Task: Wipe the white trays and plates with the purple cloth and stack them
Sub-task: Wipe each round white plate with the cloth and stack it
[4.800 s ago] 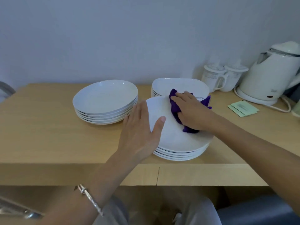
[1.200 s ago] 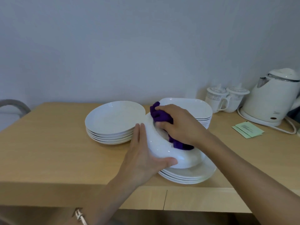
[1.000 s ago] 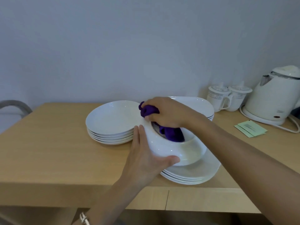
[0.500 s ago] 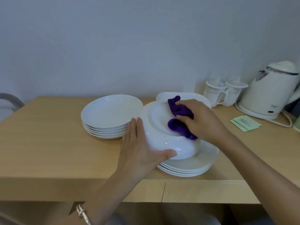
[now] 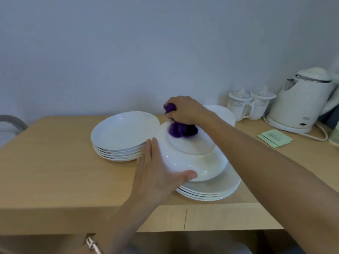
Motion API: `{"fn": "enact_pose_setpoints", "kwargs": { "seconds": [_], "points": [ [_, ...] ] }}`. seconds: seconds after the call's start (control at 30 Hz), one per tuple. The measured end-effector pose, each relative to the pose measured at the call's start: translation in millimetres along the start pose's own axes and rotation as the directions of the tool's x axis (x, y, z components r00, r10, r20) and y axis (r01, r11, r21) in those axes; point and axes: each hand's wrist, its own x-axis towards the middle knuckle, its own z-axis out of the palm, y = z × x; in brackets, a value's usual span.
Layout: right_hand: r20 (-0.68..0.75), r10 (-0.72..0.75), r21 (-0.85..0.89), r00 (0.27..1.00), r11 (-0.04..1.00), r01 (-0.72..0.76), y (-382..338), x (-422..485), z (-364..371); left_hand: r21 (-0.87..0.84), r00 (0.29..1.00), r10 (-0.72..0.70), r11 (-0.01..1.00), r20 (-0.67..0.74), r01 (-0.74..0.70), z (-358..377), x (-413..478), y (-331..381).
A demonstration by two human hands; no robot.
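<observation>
Two mugs (image 5: 238, 105), kettle (image 5: 302, 101) right; forearm (image 5: 256, 153) half hides rear trays (image 5: 224, 113).

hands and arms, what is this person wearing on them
No sleeves are in view on either arm. A silver metal bracelet sits at the left wrist. The left hand and right hand have no gloves, and no rings that I can see.

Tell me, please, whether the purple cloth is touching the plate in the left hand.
Touching: head view shows the purple cloth pressed onto the upturned base of the plate.
</observation>
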Motion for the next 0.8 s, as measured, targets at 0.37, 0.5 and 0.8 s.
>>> {"fn": "enact_pose_setpoints", "kwargs": {
  "seconds": [0.37,0.5,0.8],
  "points": [
    [-0.178,0.178,0.455,0.968,0.887,-0.079,58.0,-151.7,-1.4,-0.006,0.997,0.049,0.999,-0.052,-0.049,-1.6,-0.1,-0.5],
    [0.040,-0.030,0.344,0.999,0.939,0.014,49.6,-188.2,0.1,-0.062,0.993,0.106,0.992,-0.047,-0.109,-2.9,-1.5,-2.9],
    [-0.201,-0.307,-0.196,0.930,0.943,0.268,-29.2,-120.6,25.7,-0.529,0.993,0.030,0.848,0.111,0.034,-25.1,-4.8,-14.0]
  ]
}}
